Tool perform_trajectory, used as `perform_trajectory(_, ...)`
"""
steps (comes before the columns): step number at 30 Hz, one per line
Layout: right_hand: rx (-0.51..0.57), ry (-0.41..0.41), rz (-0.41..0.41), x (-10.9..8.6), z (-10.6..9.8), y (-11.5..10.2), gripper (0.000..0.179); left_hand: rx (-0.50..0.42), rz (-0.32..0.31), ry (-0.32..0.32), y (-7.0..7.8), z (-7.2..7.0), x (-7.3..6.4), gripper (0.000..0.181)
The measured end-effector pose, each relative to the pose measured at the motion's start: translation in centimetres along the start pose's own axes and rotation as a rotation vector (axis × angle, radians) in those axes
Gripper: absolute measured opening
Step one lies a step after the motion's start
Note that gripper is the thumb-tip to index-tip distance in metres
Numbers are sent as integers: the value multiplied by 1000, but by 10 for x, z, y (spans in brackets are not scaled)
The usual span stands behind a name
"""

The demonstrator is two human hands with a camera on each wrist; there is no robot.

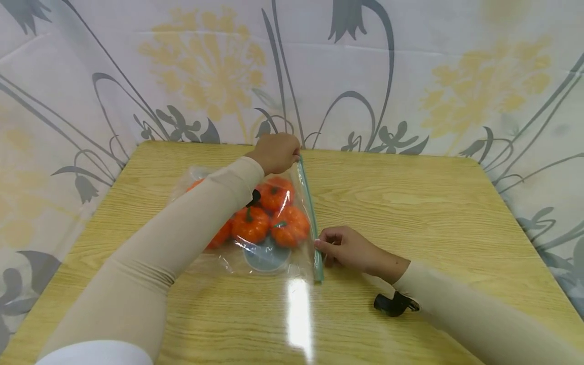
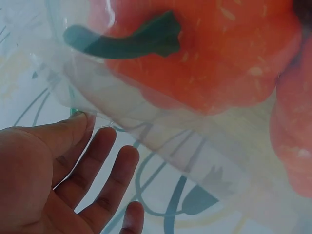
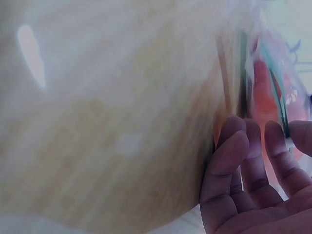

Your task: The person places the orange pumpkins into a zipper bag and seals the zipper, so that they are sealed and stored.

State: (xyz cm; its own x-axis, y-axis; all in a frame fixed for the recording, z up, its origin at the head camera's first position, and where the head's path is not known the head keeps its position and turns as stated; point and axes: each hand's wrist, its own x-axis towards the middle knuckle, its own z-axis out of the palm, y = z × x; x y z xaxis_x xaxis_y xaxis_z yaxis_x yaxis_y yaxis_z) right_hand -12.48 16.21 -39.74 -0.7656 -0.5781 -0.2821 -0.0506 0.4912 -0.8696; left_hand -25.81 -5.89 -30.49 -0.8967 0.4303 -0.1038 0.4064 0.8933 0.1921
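Observation:
A clear zip bag (image 1: 214, 264) lies flat on the table with several small orange toy pumpkins (image 1: 250, 226) inside. Its green zip strip (image 1: 308, 203) runs along the right edge. At the far end of that strip my left hand (image 1: 275, 153) pinches the corner between thumb and index finger, the other fingers loose in the left wrist view. Toward the near end, my right hand (image 1: 349, 248) pinches the strip between thumb and index finger, at a small whitish piece (image 1: 317, 244). A green-stemmed pumpkin (image 2: 209, 58) shows through the plastic close to the left hand.
The wooden table (image 1: 410, 203) ends at the back against a flower-patterned cloth (image 1: 310, 66). A grey-blue round patch (image 1: 266, 257) shows on the bag below the pumpkins. Black straps with small devices (image 1: 390, 305) sit at both wrists.

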Motion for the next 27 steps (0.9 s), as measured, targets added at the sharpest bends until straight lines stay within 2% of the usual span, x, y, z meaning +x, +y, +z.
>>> perform_trajectory(9, -46, -72, -55, -16, 11, -5, 28, -13, -18, 44, -6, -1, 4, 20)
perform_trajectory(15, -41, -96, -62, -19, 16, -5, 28, -15, -19, 45, -4, -3, 5, 24)
perform_trajectory(21, -85, -103, -57, -19, 17, -3, 28, -22, -20, 38, -3, -2, 5, 23)
perform_trajectory(24, -112, -93, -50, -19, 11, -2, 28, -37, -18, 13, -2, -4, 1, 23)
perform_trajectory(27, -183, -22, -60, -20, -2, -1, 29, -41, -3, 12, -2, -8, -10, 36)
